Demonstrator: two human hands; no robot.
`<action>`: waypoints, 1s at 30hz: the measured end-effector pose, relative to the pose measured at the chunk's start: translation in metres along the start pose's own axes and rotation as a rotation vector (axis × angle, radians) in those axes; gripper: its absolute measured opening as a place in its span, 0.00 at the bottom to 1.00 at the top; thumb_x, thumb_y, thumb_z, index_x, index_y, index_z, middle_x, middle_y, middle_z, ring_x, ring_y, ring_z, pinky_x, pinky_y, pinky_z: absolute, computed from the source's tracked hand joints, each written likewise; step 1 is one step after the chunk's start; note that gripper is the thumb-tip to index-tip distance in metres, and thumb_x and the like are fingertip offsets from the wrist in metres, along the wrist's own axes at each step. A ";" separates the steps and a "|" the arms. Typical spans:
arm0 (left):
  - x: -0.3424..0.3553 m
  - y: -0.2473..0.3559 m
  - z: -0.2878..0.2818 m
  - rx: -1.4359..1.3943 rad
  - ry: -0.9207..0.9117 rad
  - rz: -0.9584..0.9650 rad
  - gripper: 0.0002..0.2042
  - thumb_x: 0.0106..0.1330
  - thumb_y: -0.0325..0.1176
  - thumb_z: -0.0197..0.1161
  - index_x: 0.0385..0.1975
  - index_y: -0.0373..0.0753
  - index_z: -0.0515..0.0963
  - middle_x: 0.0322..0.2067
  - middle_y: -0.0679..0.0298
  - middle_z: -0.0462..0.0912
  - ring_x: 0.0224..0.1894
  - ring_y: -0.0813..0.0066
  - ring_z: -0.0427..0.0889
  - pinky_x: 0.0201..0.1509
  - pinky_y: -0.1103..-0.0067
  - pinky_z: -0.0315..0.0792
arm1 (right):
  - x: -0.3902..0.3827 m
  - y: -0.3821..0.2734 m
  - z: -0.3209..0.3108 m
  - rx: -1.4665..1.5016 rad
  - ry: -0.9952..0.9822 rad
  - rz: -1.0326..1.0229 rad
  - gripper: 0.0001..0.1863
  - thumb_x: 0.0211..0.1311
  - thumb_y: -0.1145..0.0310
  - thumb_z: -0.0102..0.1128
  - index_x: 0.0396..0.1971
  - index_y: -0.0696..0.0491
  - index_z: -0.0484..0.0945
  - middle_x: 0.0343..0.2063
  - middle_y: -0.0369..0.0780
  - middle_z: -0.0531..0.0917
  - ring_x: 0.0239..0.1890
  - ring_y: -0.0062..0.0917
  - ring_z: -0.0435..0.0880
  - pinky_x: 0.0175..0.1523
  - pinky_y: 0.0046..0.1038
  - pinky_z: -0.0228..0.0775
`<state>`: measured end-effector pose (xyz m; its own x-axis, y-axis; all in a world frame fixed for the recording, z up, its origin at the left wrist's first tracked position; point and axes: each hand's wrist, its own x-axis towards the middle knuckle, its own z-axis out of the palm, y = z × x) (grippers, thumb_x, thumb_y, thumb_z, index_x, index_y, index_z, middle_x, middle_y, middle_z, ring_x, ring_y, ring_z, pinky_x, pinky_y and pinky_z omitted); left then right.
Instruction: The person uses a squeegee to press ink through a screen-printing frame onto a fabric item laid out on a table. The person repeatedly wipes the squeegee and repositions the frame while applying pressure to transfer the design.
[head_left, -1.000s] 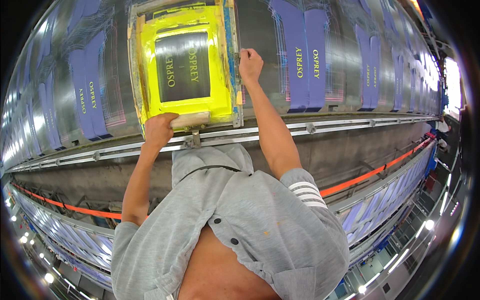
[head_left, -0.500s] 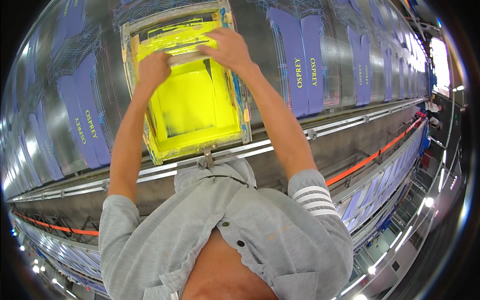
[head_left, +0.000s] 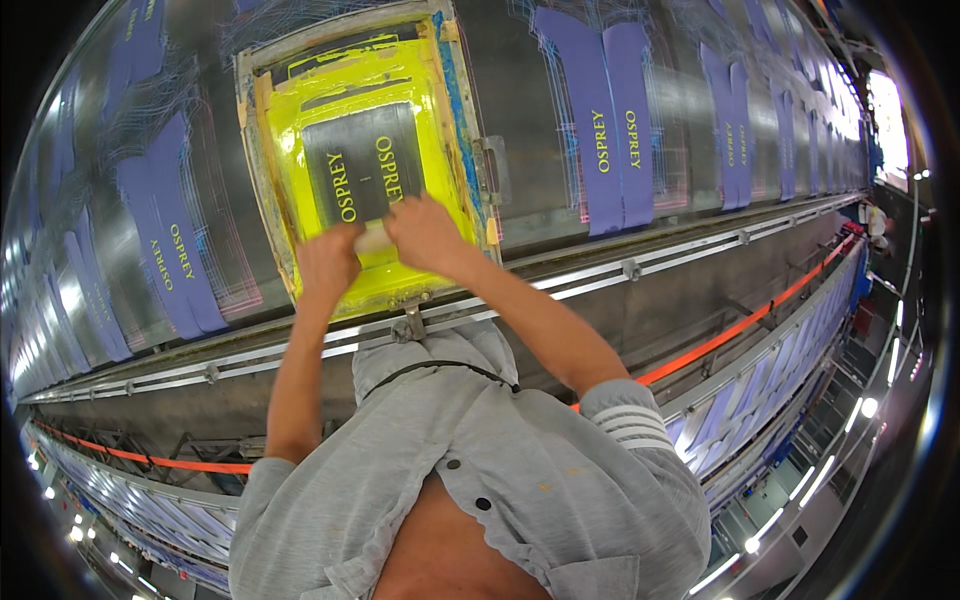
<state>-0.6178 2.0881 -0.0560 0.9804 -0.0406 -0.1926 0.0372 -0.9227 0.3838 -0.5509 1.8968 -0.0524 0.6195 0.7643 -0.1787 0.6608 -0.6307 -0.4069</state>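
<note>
A screen printing frame (head_left: 251, 140) lies on the long table in front of me, smeared with bright yellow ink (head_left: 287, 160). Its dark mesh window (head_left: 350, 130) shows two lines of lettering. Close to the frame's near end, both my hands are closed round a squeegee (head_left: 374, 238), whose pale bar shows between them. My left hand (head_left: 330, 262) grips its left part, my right hand (head_left: 428, 236) its right part. The fingers cover most of the bar, and its blade is hidden.
Purple cut fabric pieces (head_left: 628, 110) with yellow lettering lie in rows on the dark table. A metal rail (head_left: 560, 302) runs along its near edge, where a metal clamp (head_left: 408, 322) meets the frame. An orange strip (head_left: 720, 342) and another table with purple pieces (head_left: 770, 375) are behind me.
Both hands have drawn the squeegee from the frame's far end to its near end. Yellow ink that covered the mesh window has been wiped off, and the lettering now shows.
</note>
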 end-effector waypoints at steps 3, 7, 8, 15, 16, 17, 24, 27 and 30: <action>-0.039 0.007 0.007 -0.078 -0.022 -0.005 0.16 0.51 0.25 0.63 0.39 0.50 0.87 0.36 0.61 0.88 0.36 0.57 0.87 0.37 0.63 0.79 | -0.022 -0.013 0.017 -0.002 -0.033 0.006 0.05 0.47 0.71 0.63 0.26 0.52 0.84 0.31 0.41 0.83 0.40 0.37 0.84 0.47 0.42 0.75; 0.018 -0.007 -0.017 0.097 -0.168 -0.030 0.12 0.52 0.29 0.63 0.35 0.48 0.87 0.27 0.56 0.85 0.31 0.53 0.84 0.36 0.60 0.77 | 0.032 0.009 -0.012 0.029 -0.285 0.111 0.09 0.50 0.70 0.61 0.32 0.49 0.86 0.33 0.44 0.86 0.40 0.41 0.86 0.44 0.43 0.79; 0.043 -0.015 -0.024 0.100 -0.159 -0.045 0.11 0.53 0.29 0.63 0.35 0.48 0.87 0.27 0.55 0.85 0.32 0.53 0.85 0.36 0.61 0.78 | 0.054 0.020 -0.028 0.016 -0.276 0.119 0.10 0.51 0.70 0.60 0.33 0.48 0.87 0.34 0.44 0.87 0.40 0.41 0.87 0.44 0.42 0.79; 0.180 -0.039 -0.071 0.141 -0.068 -0.060 0.12 0.54 0.31 0.63 0.37 0.51 0.88 0.29 0.57 0.86 0.35 0.55 0.87 0.39 0.62 0.79 | 0.171 0.082 -0.091 -0.038 -0.206 0.136 0.11 0.50 0.70 0.62 0.35 0.52 0.86 0.34 0.46 0.88 0.39 0.43 0.88 0.44 0.44 0.80; 0.183 -0.040 -0.069 0.137 -0.080 -0.065 0.13 0.54 0.31 0.63 0.38 0.51 0.88 0.30 0.57 0.87 0.35 0.56 0.87 0.38 0.62 0.79 | 0.174 0.084 -0.089 -0.029 -0.217 0.143 0.11 0.50 0.70 0.61 0.35 0.52 0.85 0.33 0.46 0.88 0.38 0.42 0.88 0.44 0.44 0.80; 0.176 -0.040 -0.066 0.126 -0.082 -0.071 0.12 0.53 0.31 0.64 0.36 0.50 0.87 0.30 0.58 0.87 0.35 0.56 0.87 0.38 0.62 0.79 | 0.169 0.080 -0.082 -0.033 -0.177 0.131 0.10 0.50 0.71 0.61 0.34 0.53 0.85 0.33 0.46 0.87 0.38 0.42 0.88 0.44 0.44 0.79; 0.010 -0.003 -0.003 -0.050 0.007 -0.009 0.11 0.49 0.24 0.64 0.32 0.45 0.85 0.30 0.61 0.86 0.33 0.59 0.86 0.34 0.64 0.79 | 0.021 0.007 -0.011 -0.018 -0.079 -0.010 0.05 0.50 0.72 0.62 0.28 0.52 0.83 0.32 0.42 0.81 0.40 0.37 0.83 0.55 0.45 0.72; -0.036 0.011 0.006 -0.099 0.016 0.034 0.14 0.49 0.23 0.63 0.35 0.46 0.86 0.32 0.61 0.87 0.33 0.61 0.87 0.34 0.65 0.79 | -0.021 -0.019 0.003 -0.018 -0.092 -0.003 0.05 0.51 0.72 0.61 0.29 0.52 0.83 0.32 0.40 0.80 0.42 0.36 0.83 0.56 0.45 0.71; -0.020 0.005 -0.006 -0.034 -0.144 -0.033 0.13 0.50 0.26 0.63 0.35 0.49 0.87 0.31 0.60 0.87 0.34 0.59 0.87 0.35 0.63 0.79 | -0.007 -0.012 -0.008 -0.007 -0.142 0.021 0.07 0.50 0.71 0.61 0.30 0.51 0.84 0.31 0.42 0.83 0.39 0.38 0.85 0.52 0.44 0.74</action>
<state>-0.6356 2.0866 -0.0448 0.9407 -0.0672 -0.3326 0.0783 -0.9108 0.4053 -0.5599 1.8976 -0.0388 0.5677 0.7617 -0.3123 0.6511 -0.6476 -0.3958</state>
